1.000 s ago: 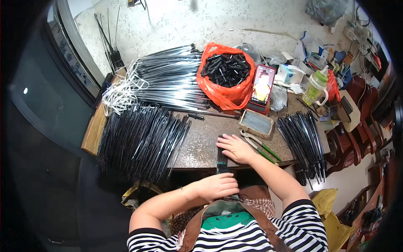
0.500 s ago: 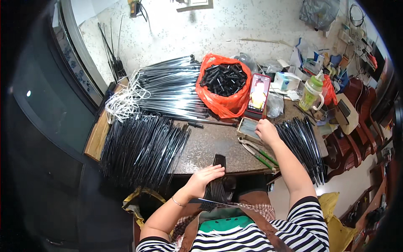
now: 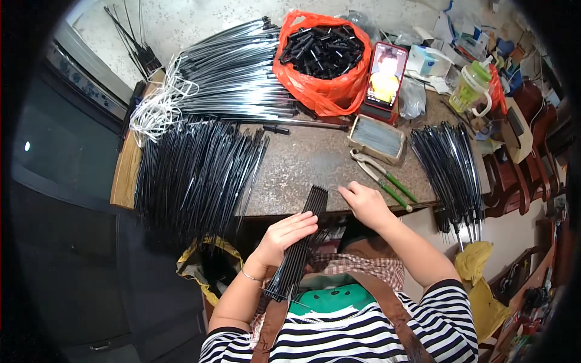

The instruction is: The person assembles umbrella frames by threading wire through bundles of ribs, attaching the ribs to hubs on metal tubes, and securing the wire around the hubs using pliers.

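My left hand (image 3: 282, 237) is closed around a flat row of thin black metal ribs (image 3: 290, 269), like umbrella ribs. Their upper ends stick out beyond my fingers at the table's front edge, and the lower ends rest against my apron (image 3: 333, 296). Just right of those upper ends, my right hand (image 3: 367, 206) is pinched; whatever its fingertips hold is too small to make out. Beyond it lie pincers with green handles (image 3: 392, 186). Behind them stands a small open box (image 3: 370, 152) of thin grey wire pieces (image 3: 378, 136).
Black ribs (image 3: 190, 175) lie piled left, with silvery rods (image 3: 242, 72) and white cord (image 3: 160, 109) behind. A red bag (image 3: 327, 97) holds black tubes. Beside it stand a phone (image 3: 385, 75) and a green-topped bottle (image 3: 471, 86). More black ribs (image 3: 448, 169) overhang the right edge.
My right hand has left the wire box and come nearer and leftward, toward the ribs' upper ends. My left hand still holds the ribs. The whole view has tilted downward.
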Motion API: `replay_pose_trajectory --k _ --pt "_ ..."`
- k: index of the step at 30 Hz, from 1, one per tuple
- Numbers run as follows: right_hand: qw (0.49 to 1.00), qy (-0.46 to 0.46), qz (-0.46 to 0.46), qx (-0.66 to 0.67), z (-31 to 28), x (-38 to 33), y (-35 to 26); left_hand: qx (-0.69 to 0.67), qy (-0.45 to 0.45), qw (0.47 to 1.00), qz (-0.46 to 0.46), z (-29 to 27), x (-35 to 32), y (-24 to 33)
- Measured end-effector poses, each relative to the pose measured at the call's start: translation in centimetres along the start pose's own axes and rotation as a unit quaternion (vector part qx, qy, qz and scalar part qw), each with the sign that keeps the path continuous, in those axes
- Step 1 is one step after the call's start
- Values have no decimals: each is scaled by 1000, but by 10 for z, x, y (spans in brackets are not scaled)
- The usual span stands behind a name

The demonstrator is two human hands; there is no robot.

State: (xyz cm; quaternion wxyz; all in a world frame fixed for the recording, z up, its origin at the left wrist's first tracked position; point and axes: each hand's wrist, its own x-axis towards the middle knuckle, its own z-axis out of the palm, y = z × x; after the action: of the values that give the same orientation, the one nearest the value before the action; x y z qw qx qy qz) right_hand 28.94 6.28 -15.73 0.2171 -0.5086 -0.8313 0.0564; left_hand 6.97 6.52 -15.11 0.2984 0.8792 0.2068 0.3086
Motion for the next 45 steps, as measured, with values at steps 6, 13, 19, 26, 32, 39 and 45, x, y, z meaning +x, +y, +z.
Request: replay_pose_trajectory --k 6,13,19,26,32,39,45 --pt "998 -51 49 1 0 7 -4 14 5 1000 -1 6 3 -8" --pt "994 -50 93 14 7 11 -16 21 3 1000 -4 4 6 -4" --pt "998 -19 55 -25 8 18 -16 17 -5 1000 -2 -3 5 6" --pt "998 27 -62 -4 -11 -12 15 -20 -52 998 -12 -22 -2 13" --pt "998 48 -41 0 -10 1 3 -18 -72 997 7 -32 4 13" --pt "994 -69 -2 86 -16 2 -20 -16 -75 997 1 -37 -4 25" --pt "999 9 -12 35 -5 8 -28 96 -69 991 65 -43 8 29"
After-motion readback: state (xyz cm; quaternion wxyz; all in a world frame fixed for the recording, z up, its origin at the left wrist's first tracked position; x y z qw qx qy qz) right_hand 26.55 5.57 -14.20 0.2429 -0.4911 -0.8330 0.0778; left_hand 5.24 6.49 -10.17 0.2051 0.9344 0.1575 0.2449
